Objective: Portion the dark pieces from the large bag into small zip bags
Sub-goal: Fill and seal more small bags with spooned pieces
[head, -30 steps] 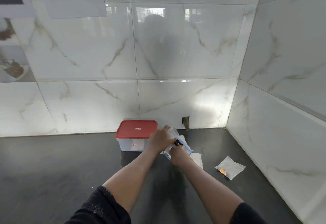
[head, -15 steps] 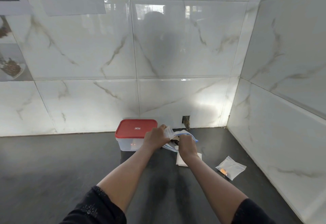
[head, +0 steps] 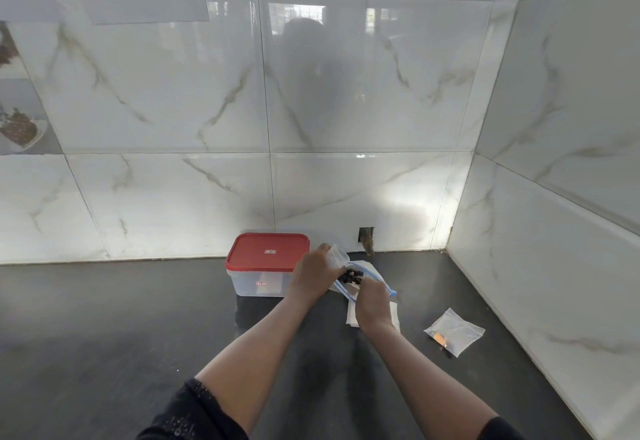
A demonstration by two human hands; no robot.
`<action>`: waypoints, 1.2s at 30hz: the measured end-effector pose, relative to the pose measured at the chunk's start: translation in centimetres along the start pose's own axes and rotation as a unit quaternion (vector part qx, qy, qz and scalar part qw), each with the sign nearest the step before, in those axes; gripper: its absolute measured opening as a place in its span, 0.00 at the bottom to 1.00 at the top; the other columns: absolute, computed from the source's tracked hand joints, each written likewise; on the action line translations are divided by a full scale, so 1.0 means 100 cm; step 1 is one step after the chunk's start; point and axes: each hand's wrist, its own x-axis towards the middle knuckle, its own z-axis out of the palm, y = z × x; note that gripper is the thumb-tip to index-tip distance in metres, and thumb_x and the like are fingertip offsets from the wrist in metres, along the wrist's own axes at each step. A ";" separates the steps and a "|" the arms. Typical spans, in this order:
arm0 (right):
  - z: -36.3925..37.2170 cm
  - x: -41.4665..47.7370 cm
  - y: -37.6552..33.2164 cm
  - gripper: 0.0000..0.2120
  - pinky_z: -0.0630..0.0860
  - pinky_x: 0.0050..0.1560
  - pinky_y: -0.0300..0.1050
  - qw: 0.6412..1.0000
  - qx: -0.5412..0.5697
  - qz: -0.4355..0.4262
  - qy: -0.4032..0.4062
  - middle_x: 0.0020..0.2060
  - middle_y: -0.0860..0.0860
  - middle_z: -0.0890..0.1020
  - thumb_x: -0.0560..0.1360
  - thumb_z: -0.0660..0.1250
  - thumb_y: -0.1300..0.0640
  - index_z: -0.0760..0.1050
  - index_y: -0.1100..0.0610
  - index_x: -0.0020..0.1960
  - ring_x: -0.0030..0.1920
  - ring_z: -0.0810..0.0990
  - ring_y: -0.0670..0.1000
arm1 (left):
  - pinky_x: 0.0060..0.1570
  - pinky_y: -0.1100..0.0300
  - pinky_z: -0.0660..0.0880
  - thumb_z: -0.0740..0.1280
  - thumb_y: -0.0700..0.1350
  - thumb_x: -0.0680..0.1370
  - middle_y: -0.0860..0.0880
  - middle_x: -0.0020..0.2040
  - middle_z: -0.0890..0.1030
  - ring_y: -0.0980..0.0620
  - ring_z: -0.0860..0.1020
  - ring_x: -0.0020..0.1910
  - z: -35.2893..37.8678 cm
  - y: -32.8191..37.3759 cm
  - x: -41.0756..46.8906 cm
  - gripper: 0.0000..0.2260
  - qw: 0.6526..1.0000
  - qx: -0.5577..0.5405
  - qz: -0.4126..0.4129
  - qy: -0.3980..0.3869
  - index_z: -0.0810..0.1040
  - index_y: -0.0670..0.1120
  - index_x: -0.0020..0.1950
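Note:
My left hand [head: 313, 275] grips a small clear zip bag [head: 338, 255] above the dark counter. My right hand [head: 372, 304] holds the mouth of the large clear bag with a blue zip strip [head: 377, 283]. Several dark pieces [head: 351, 276] show between the two hands, at the mouths of the bags. Whether they lie in one bag or pass between them I cannot tell. White sheets or flat bags [head: 353, 318] lie on the counter under my right hand.
A clear tub with a red lid [head: 268, 252] stands just left of my hands against the tiled wall. A small zip bag with an orange bit inside [head: 455, 332] lies to the right. The tiled side wall [head: 536, 283] closes off the right.
The large bag has tilted and opened toward the small bag, and the dark pieces now show between my hands. My right hand has shifted slightly nearer along the blue strip.

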 end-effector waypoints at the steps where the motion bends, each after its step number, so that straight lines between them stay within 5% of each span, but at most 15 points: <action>1: 0.000 0.000 0.003 0.15 0.68 0.39 0.40 1.000 0.004 0.012 0.014 0.52 0.57 0.81 0.75 0.56 0.71 0.78 0.65 0.55 0.48 0.78 0.52 | 0.50 0.53 0.73 0.68 0.52 0.74 0.39 0.52 0.80 0.38 0.77 0.54 0.002 0.003 0.000 0.20 1.000 -0.002 0.004 0.003 0.73 0.41 0.60; 7: -0.009 0.002 0.008 0.14 0.74 0.51 0.40 0.998 -0.004 0.039 0.041 0.54 0.56 0.81 0.77 0.56 0.70 0.77 0.63 0.56 0.54 0.80 0.52 | 0.49 0.55 0.70 0.69 0.53 0.74 0.41 0.52 0.81 0.40 0.76 0.54 0.012 0.008 -0.001 0.21 1.000 -0.017 0.015 -0.004 0.72 0.40 0.60; 12: -0.010 0.009 0.004 0.14 0.71 0.44 0.40 1.000 -0.001 0.020 0.020 0.54 0.56 0.81 0.76 0.56 0.71 0.77 0.64 0.56 0.55 0.80 0.52 | 0.48 0.55 0.70 0.69 0.51 0.74 0.41 0.52 0.81 0.40 0.76 0.54 0.010 0.007 0.001 0.21 1.000 -0.019 0.022 -0.004 0.73 0.39 0.60; 21: -0.007 0.018 -0.007 0.16 0.74 0.49 0.45 0.999 0.044 0.006 0.000 0.53 0.60 0.82 0.76 0.55 0.70 0.78 0.66 0.56 0.54 0.80 0.57 | 0.46 0.55 0.69 0.69 0.53 0.74 0.41 0.52 0.81 0.40 0.77 0.53 0.008 -0.003 0.003 0.20 1.000 -0.006 0.019 0.006 0.74 0.40 0.57; 25: -0.004 0.016 -0.006 0.13 0.67 0.41 0.41 0.999 0.037 0.031 0.009 0.53 0.59 0.81 0.77 0.57 0.68 0.77 0.65 0.56 0.53 0.80 0.55 | 0.46 0.55 0.69 0.68 0.53 0.74 0.41 0.52 0.81 0.40 0.76 0.53 0.008 -0.003 0.004 0.20 1.000 -0.003 0.021 0.006 0.74 0.39 0.57; 30: -0.002 0.018 -0.007 0.12 0.75 0.51 0.43 0.998 0.028 0.051 0.014 0.55 0.58 0.81 0.77 0.59 0.69 0.76 0.64 0.57 0.55 0.80 0.55 | 0.44 0.56 0.67 0.68 0.51 0.74 0.40 0.52 0.81 0.40 0.77 0.52 0.008 -0.003 0.004 0.18 1.000 0.003 0.024 0.005 0.74 0.39 0.56; 36: -0.001 0.020 -0.009 0.13 0.73 0.48 0.45 0.996 0.052 0.069 0.019 0.54 0.60 0.80 0.76 0.56 0.71 0.77 0.66 0.55 0.56 0.78 0.57 | 0.44 0.55 0.68 0.68 0.50 0.74 0.40 0.51 0.81 0.39 0.76 0.52 0.007 -0.002 0.003 0.18 1.000 -0.006 0.020 0.005 0.74 0.39 0.56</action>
